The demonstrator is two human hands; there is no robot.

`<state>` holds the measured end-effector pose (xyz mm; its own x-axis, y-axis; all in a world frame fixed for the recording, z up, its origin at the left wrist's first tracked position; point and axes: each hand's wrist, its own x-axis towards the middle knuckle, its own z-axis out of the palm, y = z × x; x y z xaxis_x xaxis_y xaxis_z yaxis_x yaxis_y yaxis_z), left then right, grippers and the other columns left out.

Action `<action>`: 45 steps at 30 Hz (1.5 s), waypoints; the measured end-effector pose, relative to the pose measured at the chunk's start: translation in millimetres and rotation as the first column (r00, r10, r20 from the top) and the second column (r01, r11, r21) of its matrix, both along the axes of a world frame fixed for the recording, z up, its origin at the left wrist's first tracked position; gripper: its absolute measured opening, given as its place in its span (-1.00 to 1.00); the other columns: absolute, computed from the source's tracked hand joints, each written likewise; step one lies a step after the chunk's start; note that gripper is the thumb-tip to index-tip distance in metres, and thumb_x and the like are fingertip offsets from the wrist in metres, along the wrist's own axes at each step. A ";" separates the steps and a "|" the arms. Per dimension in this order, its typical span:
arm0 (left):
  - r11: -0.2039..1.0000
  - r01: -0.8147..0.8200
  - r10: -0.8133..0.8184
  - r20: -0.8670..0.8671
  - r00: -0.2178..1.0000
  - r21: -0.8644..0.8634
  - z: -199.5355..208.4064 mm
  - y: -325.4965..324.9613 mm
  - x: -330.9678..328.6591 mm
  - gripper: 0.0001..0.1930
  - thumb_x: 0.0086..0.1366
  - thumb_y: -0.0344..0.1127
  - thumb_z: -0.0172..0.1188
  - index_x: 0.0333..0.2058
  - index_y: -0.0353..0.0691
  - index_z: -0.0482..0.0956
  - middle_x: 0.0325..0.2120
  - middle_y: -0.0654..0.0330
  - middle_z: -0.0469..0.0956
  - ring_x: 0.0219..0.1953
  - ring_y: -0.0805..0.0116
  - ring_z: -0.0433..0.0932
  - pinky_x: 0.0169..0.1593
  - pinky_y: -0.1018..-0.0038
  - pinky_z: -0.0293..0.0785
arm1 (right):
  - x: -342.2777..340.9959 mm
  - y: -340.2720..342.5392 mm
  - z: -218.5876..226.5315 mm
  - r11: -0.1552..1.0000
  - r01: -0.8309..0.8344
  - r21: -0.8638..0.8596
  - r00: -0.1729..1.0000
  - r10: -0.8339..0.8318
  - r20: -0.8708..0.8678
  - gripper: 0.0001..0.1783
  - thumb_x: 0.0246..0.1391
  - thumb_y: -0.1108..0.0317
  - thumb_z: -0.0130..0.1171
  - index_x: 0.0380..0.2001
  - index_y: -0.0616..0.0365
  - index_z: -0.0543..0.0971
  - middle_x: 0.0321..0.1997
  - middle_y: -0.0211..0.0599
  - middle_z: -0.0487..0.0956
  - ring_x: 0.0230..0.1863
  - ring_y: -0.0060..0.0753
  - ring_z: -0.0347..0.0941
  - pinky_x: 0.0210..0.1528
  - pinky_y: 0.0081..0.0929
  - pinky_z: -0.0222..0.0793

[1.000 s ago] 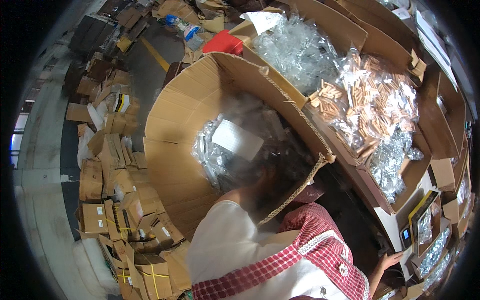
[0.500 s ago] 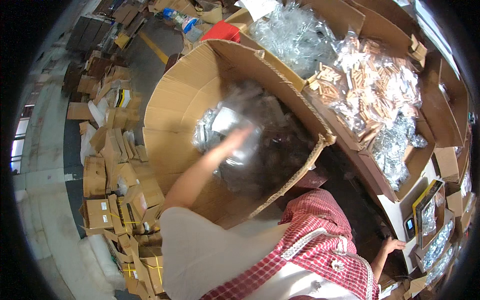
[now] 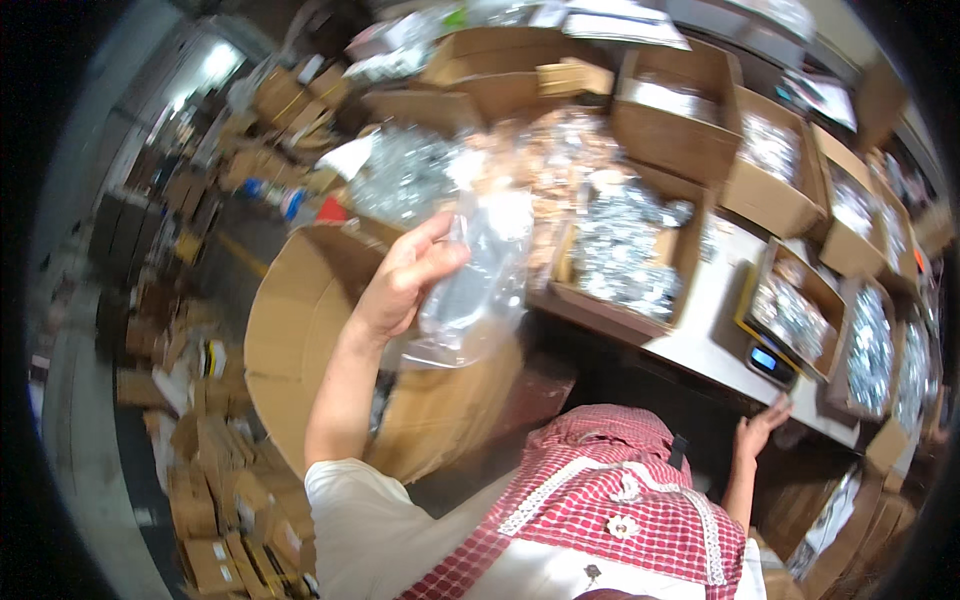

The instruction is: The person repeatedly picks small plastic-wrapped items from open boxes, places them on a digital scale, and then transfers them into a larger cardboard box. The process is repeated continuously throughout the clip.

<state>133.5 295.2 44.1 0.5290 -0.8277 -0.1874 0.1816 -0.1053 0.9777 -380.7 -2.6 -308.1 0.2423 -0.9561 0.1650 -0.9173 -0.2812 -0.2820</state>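
Observation:
Raised above the large cardboard box (image 3: 290, 310), my left hand (image 3: 405, 275) pinches the upper edge of a clear plastic bag (image 3: 475, 290). A flat greyish piece shows through the plastic; its kind is hard to tell. At the right, my right hand (image 3: 763, 428) rests by the front edge of the white table (image 3: 690, 345), fingers stretched out and holding nothing. Close to it stands a small scale (image 3: 768, 362) with a lit display.
On the table, an open box of silvery bagged parts (image 3: 630, 255) stands beside copper-coloured pieces (image 3: 560, 150) in plastic. More boxes of bagged parts (image 3: 870, 350) line the right side. Stacked cartons (image 3: 215, 480) fill the floor at the left.
My left hand has come up out of the large box with the clear bag. The view has swung toward the table on the right. My right hand stays at the table edge.

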 end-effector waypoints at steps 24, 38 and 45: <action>0.927 0.374 -0.293 0.593 0.750 -0.016 -136.9 -329.3 -214.4 -0.63 0.18 -0.42 0.23 0.00 -0.22 0.62 0.04 0.18 0.58 0.11 0.27 0.49 0.16 0.37 0.39 | -176.5 -47.7 14.9 0.998 0.016 0.061 0.880 -0.043 0.474 -0.47 -0.01 0.62 0.14 0.11 0.17 0.50 0.21 -0.16 0.47 -0.17 -0.31 0.63 -0.16 -0.51 0.60; 0.939 0.216 -0.200 -0.084 0.976 0.269 -186.8 -274.2 -179.8 -0.47 0.33 -0.39 0.18 0.23 -0.40 0.30 0.18 -0.02 0.41 0.15 0.27 0.46 0.10 0.34 0.52 | -162.3 -74.5 41.0 0.887 0.031 0.462 0.515 -0.410 0.753 -0.56 0.11 0.58 0.11 0.10 0.25 0.51 -0.02 -0.24 0.58 -0.28 -0.44 0.64 -0.16 -0.51 0.59; 0.930 0.298 -0.266 -0.164 0.950 0.216 -185.6 -296.0 -181.1 -0.43 0.34 -0.35 0.20 0.26 -0.39 0.24 0.22 -0.10 0.33 0.16 0.19 0.45 0.05 0.27 0.63 | -136.1 -106.3 63.3 0.871 -0.032 0.491 0.497 -0.412 0.764 -0.58 0.14 0.51 0.13 0.10 0.20 0.53 -0.32 -0.25 0.63 -0.27 -0.46 0.64 -0.19 -0.52 0.57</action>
